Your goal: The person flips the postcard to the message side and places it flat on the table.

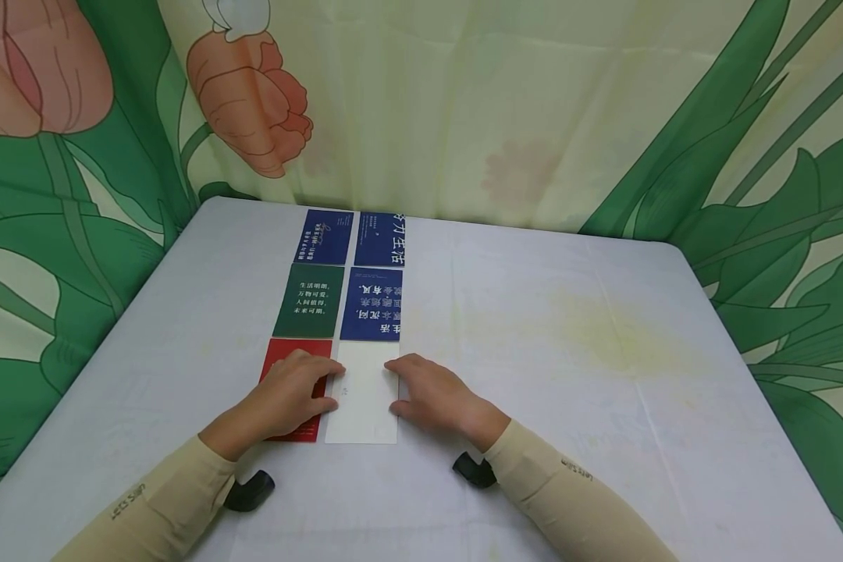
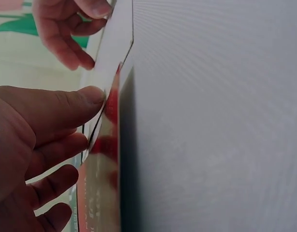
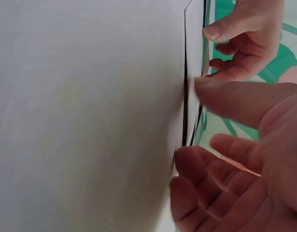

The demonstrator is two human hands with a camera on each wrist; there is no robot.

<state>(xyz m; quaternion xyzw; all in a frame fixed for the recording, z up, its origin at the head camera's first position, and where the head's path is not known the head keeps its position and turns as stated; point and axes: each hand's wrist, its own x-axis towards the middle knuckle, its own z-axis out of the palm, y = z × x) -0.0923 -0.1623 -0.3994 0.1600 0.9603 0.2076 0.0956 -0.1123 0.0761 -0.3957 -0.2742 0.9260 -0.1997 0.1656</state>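
Observation:
A blank white card with faint small print lies at the near end of the right column of cards. My left hand reaches over the red card, its thumb and fingertips at the white card's left edge. On the opposite side, my right hand has its thumb and fingertips at the white card's right edge. Both hands have loosely bent fingers, spread apart in the left wrist view around the card edge. Much of the red card is hidden under the left hand.
Beyond the hands lie a green card, a blue card and two more blue cards at the table's far edge. All rest on a white tablecloth. A floral curtain hangs behind the table.

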